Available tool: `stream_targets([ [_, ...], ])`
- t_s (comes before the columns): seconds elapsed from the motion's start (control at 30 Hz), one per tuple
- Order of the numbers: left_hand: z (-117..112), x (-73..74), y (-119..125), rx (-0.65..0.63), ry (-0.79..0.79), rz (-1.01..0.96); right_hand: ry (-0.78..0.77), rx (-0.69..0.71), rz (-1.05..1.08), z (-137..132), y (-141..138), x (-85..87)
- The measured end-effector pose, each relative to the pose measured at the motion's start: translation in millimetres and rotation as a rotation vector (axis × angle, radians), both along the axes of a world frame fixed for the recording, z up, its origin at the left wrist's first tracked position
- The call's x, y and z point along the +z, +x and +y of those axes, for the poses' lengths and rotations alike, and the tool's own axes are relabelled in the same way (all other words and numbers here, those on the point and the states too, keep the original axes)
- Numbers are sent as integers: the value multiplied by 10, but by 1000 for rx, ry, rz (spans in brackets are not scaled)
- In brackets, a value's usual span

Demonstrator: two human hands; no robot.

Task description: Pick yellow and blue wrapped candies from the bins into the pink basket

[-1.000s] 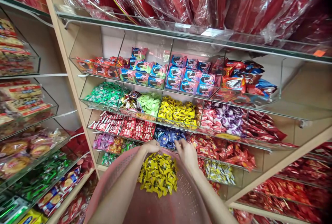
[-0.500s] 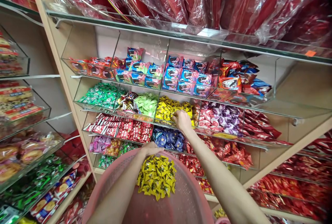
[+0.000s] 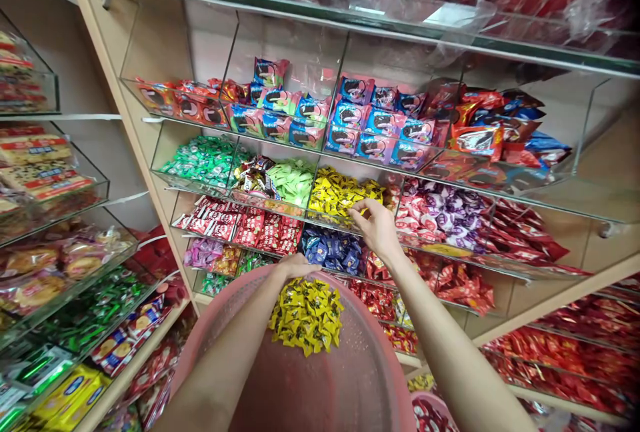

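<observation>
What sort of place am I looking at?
Probably a candy shop: green-wrapped candies and yellow-wrapped candies lie sorted by kind, with blue-and-pink snack packets one row up.

An open lane between left hand (image 3: pixel 299 267) and right hand (image 3: pixel 379 229), over the pink basin (image 3: pixel 295 395)! Up at the yellow sweets (image 3: pixel 345 191), a see-through front panel (image 3: pixel 327 219) bars low entry; the shelf above (image 3: pixel 370 163) caps it.

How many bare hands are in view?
2: the left hand at the far rim of the round pink plastic basket, the right hand at the shelved yellow-wrapped candies. No others show.
</observation>
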State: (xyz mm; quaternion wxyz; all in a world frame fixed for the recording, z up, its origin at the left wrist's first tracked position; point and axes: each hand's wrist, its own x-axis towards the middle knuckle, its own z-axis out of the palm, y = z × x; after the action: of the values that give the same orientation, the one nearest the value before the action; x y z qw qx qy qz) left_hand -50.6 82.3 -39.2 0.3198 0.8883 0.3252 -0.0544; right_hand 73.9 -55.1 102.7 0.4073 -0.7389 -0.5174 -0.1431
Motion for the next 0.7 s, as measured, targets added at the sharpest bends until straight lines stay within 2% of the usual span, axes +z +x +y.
stream_targets([
  [0.07,0,6,-6,-1,0,0,12,78,162,-115,-83,-128],
  [0.1,0,11,-13,-3,2,-1,-2,123,254,-162,-122,-248],
  [0.2,-6,26,-36,11,6,1,-85,228,521,-280,-202,-775],
  [0.3,-17,38,-55,14,11,3,-192,203,702,-406,-213,-1332],
  [0.37,-23,44,-61,4,10,3,-254,176,783,-492,-199,-1599],
  [0.5,-20,32,-58,-4,6,8,-303,155,898,-588,-210,-1887],
  [0.7,4,-17,-44,-3,-10,-3,-435,158,1043,-577,-326,-2095],
])
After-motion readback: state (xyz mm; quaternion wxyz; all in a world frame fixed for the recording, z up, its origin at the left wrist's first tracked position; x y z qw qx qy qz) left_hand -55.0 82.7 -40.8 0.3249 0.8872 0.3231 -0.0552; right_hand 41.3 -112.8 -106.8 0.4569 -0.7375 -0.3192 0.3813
